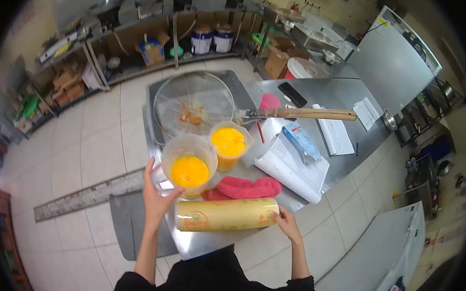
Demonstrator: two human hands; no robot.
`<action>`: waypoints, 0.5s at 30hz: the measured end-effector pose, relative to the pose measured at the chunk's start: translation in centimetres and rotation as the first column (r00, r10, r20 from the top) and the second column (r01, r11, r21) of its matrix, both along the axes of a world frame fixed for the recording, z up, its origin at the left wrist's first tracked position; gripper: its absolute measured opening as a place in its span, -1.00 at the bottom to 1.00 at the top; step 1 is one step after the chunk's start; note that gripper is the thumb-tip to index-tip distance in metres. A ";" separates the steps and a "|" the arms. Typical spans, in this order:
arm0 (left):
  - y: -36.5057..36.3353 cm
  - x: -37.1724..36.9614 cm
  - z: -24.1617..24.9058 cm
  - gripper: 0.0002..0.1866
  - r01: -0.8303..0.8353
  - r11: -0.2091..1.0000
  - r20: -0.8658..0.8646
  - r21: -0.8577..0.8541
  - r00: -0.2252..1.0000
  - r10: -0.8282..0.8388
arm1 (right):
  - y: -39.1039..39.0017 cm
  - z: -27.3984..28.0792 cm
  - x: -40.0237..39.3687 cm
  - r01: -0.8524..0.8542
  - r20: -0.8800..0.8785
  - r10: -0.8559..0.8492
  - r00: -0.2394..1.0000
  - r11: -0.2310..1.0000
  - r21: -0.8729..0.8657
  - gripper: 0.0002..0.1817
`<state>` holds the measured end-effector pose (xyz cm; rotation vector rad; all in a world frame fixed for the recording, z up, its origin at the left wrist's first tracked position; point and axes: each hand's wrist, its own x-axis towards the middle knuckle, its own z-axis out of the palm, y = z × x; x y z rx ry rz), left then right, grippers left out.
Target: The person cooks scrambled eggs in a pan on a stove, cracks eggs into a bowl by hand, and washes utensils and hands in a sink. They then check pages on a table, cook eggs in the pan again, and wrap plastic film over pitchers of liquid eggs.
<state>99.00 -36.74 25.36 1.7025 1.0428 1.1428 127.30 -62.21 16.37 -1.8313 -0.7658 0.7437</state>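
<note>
My left hand (158, 194) is curled around the handle side of a clear plastic jug (198, 147) with bright orange-yellow liquid, which looks like beaten egg. Close behind it stands a second jug (227, 144) of the same liquid. My right hand (288, 223) grips the right end of a thick yellow roll of cling film (227, 214), which lies across the table's near edge. Between the roll and the jugs is a crumpled pink-red cloth (244, 188).
A large round strainer (196, 98) with a wooden handle (309, 113) rests over a dark tray behind the jugs. Papers (285, 167), a blue box (301, 143), a red pen (260, 131) and a black phone (292, 95) lie on the steel table (344, 165).
</note>
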 end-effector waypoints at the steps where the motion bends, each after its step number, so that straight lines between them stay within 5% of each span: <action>1: 0.2 0.4 -0.1 -0.09 0.070 0.993 0.027 -0.095 0.997 -0.068 | 0.0 1.1 0.6 -0.118 0.295 0.161 0.942 0.980 -0.159 -0.59; 3: 0.0 0.3 -2.1 -0.12 0.049 0.997 -0.001 -0.067 0.999 -0.049 | 0.5 4.1 0.6 -0.056 0.412 0.118 0.904 0.986 -0.160 -0.55; 5: -1.1 0.2 -2.8 -0.15 0.034 0.999 -0.039 -0.024 0.999 -0.035 | 0.6 4.9 1.2 -0.276 0.658 0.260 0.707 0.958 -0.082 -0.56; 11: -4.4 0.3 -3.1 -0.21 -0.117 0.966 0.023 -0.229 0.992 0.125 | 0.7 4.9 2.9 -0.560 0.756 0.448 0.477 0.818 -0.132 -0.60; 15: -6.6 0.3 -3.1 -0.26 -0.185 0.947 0.048 -0.262 0.978 0.204 | 0.5 4.2 3.3 -0.590 0.752 0.477 0.454 0.794 -0.147 -0.70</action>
